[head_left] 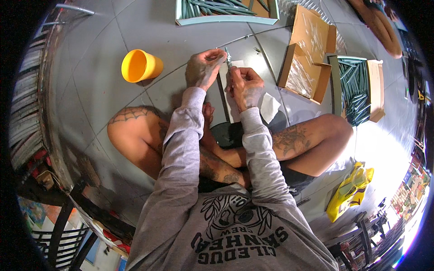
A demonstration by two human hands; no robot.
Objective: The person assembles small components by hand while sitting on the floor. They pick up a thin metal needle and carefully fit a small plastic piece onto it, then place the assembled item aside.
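Well, in the head view, the right hand (247,88) pinches a thin dark green stick (228,58) upright between its fingers, over the tiled floor (97,92). The left hand (203,68) has its fingertips drawn together beside the stick's upper part; I cannot tell whether they grip it. A yellow cup (143,66) lies tipped to the left. Ahead sits a box of similar sticks (226,20); to the right are an open cardboard box (312,54) and a second stick-filled box (335,86).
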